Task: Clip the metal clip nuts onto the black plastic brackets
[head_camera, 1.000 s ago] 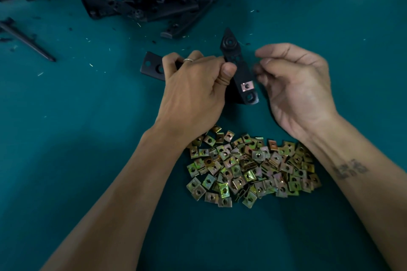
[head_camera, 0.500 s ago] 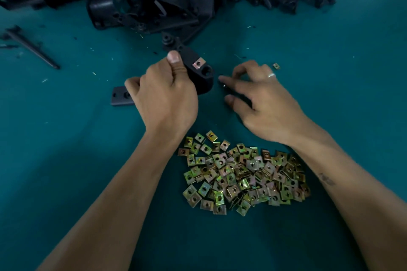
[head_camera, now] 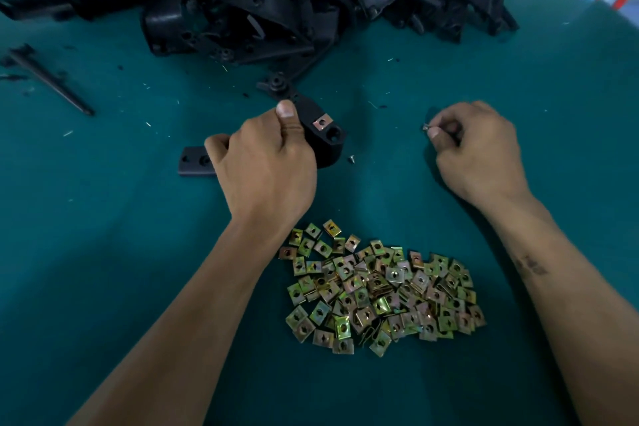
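Observation:
My left hand (head_camera: 264,162) grips a black plastic bracket (head_camera: 323,138) that rests on the green table. A copper-coloured clip nut (head_camera: 321,122) sits clipped on the bracket's upper edge. The bracket's flat end (head_camera: 193,164) sticks out left of my hand. My right hand (head_camera: 479,149) is off to the right, fingers pinched on a small metal clip nut (head_camera: 426,128) just above the table. A pile of several loose brass-coloured clip nuts (head_camera: 380,287) lies near me between my forearms.
A big heap of black plastic brackets (head_camera: 276,0) fills the far side of the table. A thin black rod (head_camera: 52,83) lies at the far left. A small screw-like bit (head_camera: 352,159) lies right of the held bracket. Plastic shavings dot the green mat (head_camera: 103,252).
My right hand moved right, away from the bracket, and pinched up the stray clip nut lying there. My left hand keeps holding the bracket in nearly the same place.

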### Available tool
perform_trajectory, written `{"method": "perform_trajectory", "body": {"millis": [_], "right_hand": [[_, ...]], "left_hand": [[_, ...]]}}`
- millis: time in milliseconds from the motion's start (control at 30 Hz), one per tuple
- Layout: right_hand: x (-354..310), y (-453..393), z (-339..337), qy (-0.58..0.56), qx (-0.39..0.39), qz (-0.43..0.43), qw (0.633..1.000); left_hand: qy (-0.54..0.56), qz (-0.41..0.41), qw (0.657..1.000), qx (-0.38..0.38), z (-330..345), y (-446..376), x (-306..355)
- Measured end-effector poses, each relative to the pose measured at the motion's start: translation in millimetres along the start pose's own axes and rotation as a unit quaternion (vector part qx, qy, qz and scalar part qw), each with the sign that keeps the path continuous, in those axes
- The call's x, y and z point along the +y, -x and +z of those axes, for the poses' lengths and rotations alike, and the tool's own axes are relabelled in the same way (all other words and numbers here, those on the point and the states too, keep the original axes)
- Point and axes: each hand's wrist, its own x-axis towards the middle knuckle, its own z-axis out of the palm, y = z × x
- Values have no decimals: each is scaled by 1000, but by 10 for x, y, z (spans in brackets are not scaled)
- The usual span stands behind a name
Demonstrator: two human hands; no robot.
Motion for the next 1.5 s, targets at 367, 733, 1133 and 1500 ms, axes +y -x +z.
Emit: {"method": "perform_trajectory", "body": {"millis": [367, 733, 1133, 1500], "right_hand": [[-173, 104, -24, -349, 2, 8, 937], [-280, 184, 38, -452, -41, 30, 890], [-600, 340, -30, -660, -98, 125, 734], [-636, 397, 40, -645, -75, 102, 754]], "left_hand": [[41, 81, 990, -104, 9, 14, -5], [-62, 189, 958, -206, 97, 65, -76], [-52, 217, 959, -175, 32, 94, 8], [-60, 255, 952, -157, 5, 109, 48]]}}
